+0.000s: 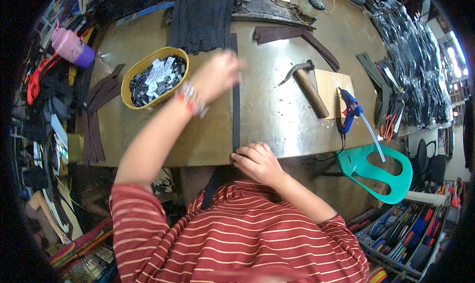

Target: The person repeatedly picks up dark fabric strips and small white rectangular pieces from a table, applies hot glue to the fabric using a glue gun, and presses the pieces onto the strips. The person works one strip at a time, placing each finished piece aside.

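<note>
A long dark strap (236, 104) lies straight along the worn metal-topped table (277, 114), running from the near edge toward the back. My right hand (256, 160) pinches the strap's near end at the table edge. Farther up the same strap, my left hand (217, 75) presses on it, blurred by motion, with a beaded bracelet on its wrist. A stack of similar dark straps (203, 15) lies at the back of the table.
A yellow oval tub (129, 80) of small metal pieces sits left of my left hand. A hammer (309, 87), a wooden board (332, 85) and a blue glue gun (349, 109) lie to the right. Loose straps (96, 109) lie at left, a green chair (378, 166) at lower right.
</note>
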Motion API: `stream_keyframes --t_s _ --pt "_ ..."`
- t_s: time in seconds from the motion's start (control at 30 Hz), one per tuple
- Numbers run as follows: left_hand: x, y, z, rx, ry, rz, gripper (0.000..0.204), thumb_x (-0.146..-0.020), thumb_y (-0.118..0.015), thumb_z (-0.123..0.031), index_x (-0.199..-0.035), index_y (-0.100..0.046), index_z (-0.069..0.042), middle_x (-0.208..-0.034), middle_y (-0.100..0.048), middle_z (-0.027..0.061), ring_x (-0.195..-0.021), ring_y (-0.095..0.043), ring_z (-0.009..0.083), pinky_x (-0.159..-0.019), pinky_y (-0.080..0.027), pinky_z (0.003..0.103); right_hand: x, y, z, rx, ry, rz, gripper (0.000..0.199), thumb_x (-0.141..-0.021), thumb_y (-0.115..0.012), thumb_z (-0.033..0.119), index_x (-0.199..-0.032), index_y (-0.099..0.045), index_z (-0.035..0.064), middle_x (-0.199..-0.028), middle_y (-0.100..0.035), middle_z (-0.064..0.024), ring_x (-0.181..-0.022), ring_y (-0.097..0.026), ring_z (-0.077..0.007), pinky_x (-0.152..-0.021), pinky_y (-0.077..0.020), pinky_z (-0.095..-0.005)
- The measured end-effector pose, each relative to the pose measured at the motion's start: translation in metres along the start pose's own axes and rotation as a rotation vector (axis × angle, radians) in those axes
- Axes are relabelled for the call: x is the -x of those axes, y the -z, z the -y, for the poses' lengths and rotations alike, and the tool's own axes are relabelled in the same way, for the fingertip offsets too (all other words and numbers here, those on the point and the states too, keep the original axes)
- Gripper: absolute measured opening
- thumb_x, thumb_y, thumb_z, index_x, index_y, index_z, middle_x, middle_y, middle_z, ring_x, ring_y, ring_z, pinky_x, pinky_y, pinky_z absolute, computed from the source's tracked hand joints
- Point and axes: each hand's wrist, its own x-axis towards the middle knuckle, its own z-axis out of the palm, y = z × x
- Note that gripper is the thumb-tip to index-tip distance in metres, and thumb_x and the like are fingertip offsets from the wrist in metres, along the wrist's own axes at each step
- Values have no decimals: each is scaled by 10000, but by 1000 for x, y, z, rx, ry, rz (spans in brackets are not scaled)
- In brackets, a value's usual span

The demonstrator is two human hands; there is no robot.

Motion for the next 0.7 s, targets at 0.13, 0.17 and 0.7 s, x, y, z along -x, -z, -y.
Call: stream_keyframes --t_s 0.13,0.17,0.7 --pt "66 -19 -34 -58 23 52 585 -792 -629 -493 -1197 -574 -75 -1293 -515 109 -1221 -448 285 -1031 -351 443 7 -2 2 -46 12 -16 265 -673 -738 174 -919 -662 111 -960 -598 -9 -910 -544 -189 -765 -415 -341" --pt "71 -22 -36 -96 25 12 610 -781 -638 -503 -1216 -558 -84 -1308 -502 103 -1236 -433 287 -1041 -338 458 6 -3 3 -50 1 1 244 -675 -736 172 -899 -660 111 -955 -600 -7 -914 -545 -188 -770 -416 -343" --pt "70 -33 -41 -125 121 -37 715 -762 -616 -572 -1289 -470 -112 -1366 -437 70 -1307 -350 283 -1103 -216 503 87 164 -181 404 -1095 -377 378 -848 -653 342 -1062 -580 40 -923 -637 -229 -885 -625 -354 -778 -476 -436"
